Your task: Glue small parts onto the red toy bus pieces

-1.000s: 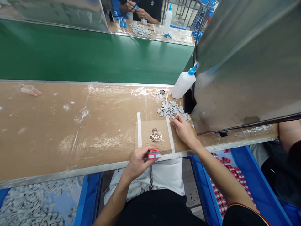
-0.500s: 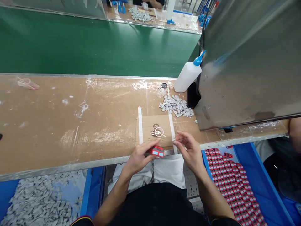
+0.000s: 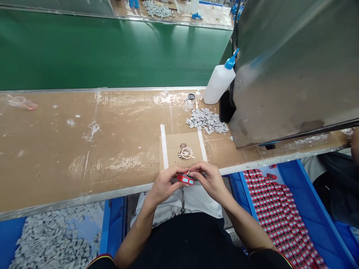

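Observation:
My left hand (image 3: 164,185) grips a small red toy bus (image 3: 185,179) with pale blue windows, held at the table's front edge. From the other side my right hand (image 3: 209,179) reaches in, thumb and fingers pinched on a small grey piece (image 3: 189,174) against the bus; the fingers partly hide it. Just beyond the hands, a small clear cup (image 3: 186,152) with a thin white stick in it sits on a taped cardboard sheet (image 3: 172,144). Brown marks lie beside the cup.
A pile of grey pieces (image 3: 207,120) lies near a white bottle (image 3: 219,84) with a blue nozzle. A metal panel (image 3: 291,74) stands at right. Below the table are a bin of red toys (image 3: 276,209) and a bin of grey pieces (image 3: 50,235). A green belt (image 3: 112,52) runs behind.
My right hand has moved left from beside the cardboard to the toy bus, and its fingers have closed in at the bus. The left hand keeps hold of it. The view has shifted slightly.

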Motion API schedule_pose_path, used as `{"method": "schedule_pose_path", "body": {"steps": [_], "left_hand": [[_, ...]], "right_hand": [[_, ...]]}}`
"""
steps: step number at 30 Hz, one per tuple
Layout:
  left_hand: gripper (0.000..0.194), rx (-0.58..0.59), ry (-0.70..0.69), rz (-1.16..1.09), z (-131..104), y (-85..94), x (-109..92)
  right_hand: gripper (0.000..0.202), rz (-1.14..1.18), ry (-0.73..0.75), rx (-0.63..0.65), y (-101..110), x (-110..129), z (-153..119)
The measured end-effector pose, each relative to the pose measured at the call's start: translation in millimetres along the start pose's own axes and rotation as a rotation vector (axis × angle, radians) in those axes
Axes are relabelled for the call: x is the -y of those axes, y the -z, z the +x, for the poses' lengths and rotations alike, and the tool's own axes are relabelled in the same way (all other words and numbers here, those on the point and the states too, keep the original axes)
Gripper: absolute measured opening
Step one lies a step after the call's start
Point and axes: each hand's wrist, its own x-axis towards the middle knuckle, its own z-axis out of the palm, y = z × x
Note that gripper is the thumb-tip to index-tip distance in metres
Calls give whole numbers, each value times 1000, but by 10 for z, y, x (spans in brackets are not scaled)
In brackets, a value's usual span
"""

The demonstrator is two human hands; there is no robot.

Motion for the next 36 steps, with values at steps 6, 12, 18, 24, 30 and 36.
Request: {"method": "schedule_pose_path", "body": {"steps": [6, 12, 18, 24, 30, 36], "left_hand": [[24, 4, -7, 55, -5, 7, -4], [24, 35, -15, 156, -30, 23, 5], [21, 37, -110, 224, -40, 25, 5], [15, 96, -245, 254, -1, 47, -33], [9, 110, -337, 241, 60, 24, -105], [6, 154, -381, 272, 12, 50, -72]], "right_hand": [[16, -99, 38, 5, -6, 57, -25], [17, -172, 81, 77, 11, 143, -71], [17, -180, 108, 250, 112, 160, -51], [18, -36, 24, 257, 118, 100, -40], [7, 43, -113, 309, 148, 115, -5], [14, 144, -302, 344, 41, 87, -56]]}}
